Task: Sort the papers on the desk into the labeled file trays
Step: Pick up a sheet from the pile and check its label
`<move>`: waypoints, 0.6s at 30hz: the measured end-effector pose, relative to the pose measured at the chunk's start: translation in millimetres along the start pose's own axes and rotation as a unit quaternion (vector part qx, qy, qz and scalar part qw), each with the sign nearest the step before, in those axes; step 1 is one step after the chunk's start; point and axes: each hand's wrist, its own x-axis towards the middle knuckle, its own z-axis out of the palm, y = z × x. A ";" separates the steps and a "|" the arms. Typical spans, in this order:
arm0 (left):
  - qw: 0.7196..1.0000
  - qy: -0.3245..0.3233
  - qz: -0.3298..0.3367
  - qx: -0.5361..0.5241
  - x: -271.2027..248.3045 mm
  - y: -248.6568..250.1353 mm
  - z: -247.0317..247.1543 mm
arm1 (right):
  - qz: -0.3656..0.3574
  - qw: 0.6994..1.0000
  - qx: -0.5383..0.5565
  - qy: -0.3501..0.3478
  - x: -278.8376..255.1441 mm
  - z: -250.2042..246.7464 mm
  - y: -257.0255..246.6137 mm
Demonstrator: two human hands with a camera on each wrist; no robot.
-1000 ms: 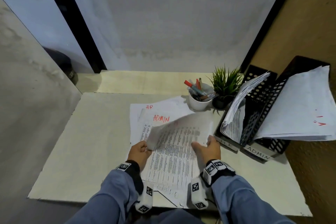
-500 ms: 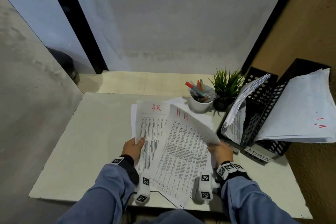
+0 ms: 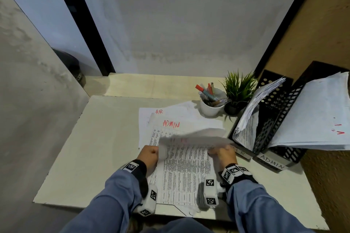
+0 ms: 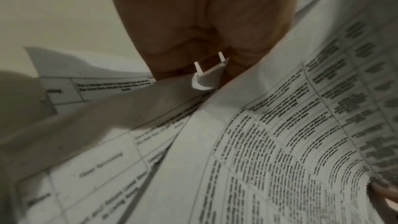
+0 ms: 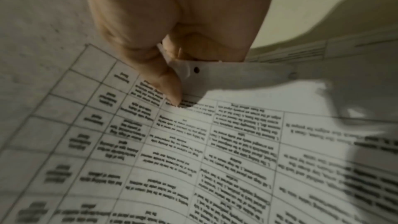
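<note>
I hold a printed sheet (image 3: pixel 186 172) by both sides just above the desk; its top edge curls over, blurred. My left hand (image 3: pixel 151 155) grips the left edge, fingers curled, and my right hand (image 3: pixel 219 153) pinches the right edge. In the right wrist view the thumb (image 5: pixel 165 83) presses on the printed sheet (image 5: pixel 215 159). The left wrist view has the left hand (image 4: pixel 204 23) at the sheet's (image 4: pixel 280 142) edge. Beneath lie a sheet marked ADMIN (image 3: pixel 170 125) and one marked HR (image 3: pixel 159 112). At the right stand the black HR tray (image 3: pixel 265 119) and ADMIN tray (image 3: pixel 270 163), both holding papers.
A white cup of pens (image 3: pixel 212 107) and a small potted plant (image 3: pixel 237 91) stand behind the papers, next to the trays. A brown wall runs along the right. Bare desk surface (image 3: pixel 94 147) spreads to the left of the papers.
The sheet I hold has dropped lower and its top now curls over. My left hand has taken its left edge. The ADMIN sheet shows beneath it again.
</note>
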 end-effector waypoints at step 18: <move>0.971 0.102 0.193 -0.101 -40.9 83.1 15.1 | -0.289 0.956 0.023 -0.049 -32.9 26.6 -68.9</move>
